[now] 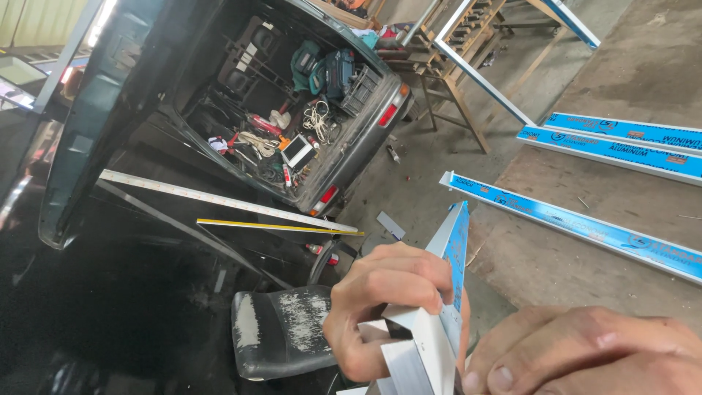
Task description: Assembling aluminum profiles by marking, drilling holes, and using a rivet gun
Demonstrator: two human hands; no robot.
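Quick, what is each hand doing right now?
Left hand: closed around the end of the aluminium bar.
Right hand: fingers curled against the bar; grip cannot be told.

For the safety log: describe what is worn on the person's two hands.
Both hands are bare. The left hand has no glove, ring or watch showing. The right hand is likewise uncovered, with short plain fingernails. No sleeves or wrists are in view.

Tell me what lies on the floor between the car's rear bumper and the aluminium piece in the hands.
In the head view, between the car's rear bumper and the aluminium piece lies mostly bare concrete, with one small flat grey offcut.
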